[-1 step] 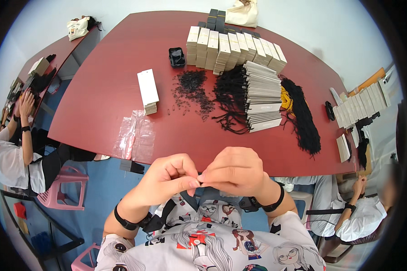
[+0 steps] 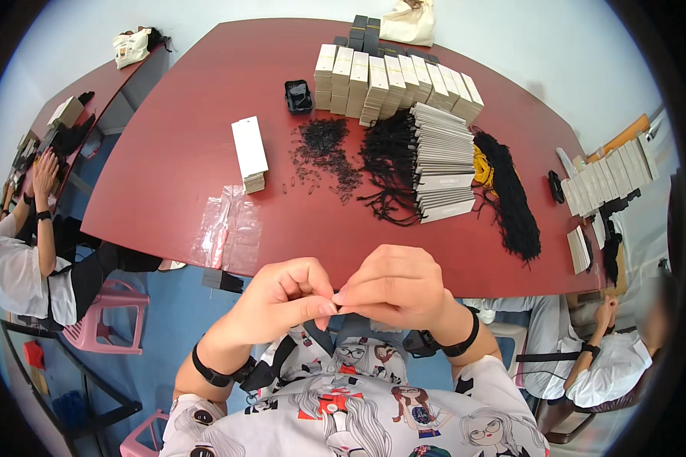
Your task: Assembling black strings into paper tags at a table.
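My left hand and my right hand meet above my lap, just in front of the table's near edge. Both are closed, thumbs against fingers, with the fingertips touching. A tiny dark bit shows between them, too small to name. Beyond my hands lies a loose pile of small black safety pins. To its right, a row of white tags lies overlapped, with black cords spreading from their left ends. A stack of white tags stands left of the pins.
Banded tag stacks, black boxes and a small black tray stand at the back of the red table. Black cord bundles lie right, clear plastic bags near left. People sit at both sides, beside a pink stool.
My right hand has shifted very slightly upward, its fingertips still against the left hand's. Nothing else has visibly moved.
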Motion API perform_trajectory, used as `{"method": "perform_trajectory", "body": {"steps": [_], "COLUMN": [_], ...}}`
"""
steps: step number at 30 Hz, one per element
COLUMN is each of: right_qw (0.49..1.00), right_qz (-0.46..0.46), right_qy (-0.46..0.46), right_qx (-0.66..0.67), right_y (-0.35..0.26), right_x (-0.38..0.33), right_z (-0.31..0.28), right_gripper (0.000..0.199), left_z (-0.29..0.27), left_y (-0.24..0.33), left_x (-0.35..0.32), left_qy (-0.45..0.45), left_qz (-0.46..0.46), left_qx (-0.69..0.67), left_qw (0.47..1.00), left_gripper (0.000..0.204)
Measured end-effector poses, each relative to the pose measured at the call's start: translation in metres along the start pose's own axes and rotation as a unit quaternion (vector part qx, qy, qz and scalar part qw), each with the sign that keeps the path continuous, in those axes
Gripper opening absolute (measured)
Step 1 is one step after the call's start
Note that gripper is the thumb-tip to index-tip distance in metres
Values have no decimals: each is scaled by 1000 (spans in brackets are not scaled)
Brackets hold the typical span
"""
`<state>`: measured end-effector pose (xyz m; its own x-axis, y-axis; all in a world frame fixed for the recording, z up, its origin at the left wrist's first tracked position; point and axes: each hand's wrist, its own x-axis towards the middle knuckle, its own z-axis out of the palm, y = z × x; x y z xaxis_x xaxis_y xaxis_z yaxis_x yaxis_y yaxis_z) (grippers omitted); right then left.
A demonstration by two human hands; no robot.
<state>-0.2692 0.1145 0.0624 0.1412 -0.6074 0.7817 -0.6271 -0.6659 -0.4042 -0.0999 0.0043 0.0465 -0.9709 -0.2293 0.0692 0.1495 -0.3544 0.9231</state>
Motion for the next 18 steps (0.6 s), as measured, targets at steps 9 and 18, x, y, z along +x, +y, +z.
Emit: {"method": "perform_trajectory", "body": {"steps": [9, 18], "right_qw": [969, 876], "right_qz": [200, 347], "right_qy": [-60, -6], "right_qx": [135, 334], "right_y": [-6, 1], "right_x": [-1, -13], "right_z": [0, 13], "right_gripper": [9, 8], "left_z": [-14, 11], "left_y": [-8, -5], "left_x": [4, 3], "left_qy": [-27, 157], "left_qz": [-71, 147], "left_qx": [-60, 197], "left_qw": [995, 957], "left_gripper": [9, 10]}}
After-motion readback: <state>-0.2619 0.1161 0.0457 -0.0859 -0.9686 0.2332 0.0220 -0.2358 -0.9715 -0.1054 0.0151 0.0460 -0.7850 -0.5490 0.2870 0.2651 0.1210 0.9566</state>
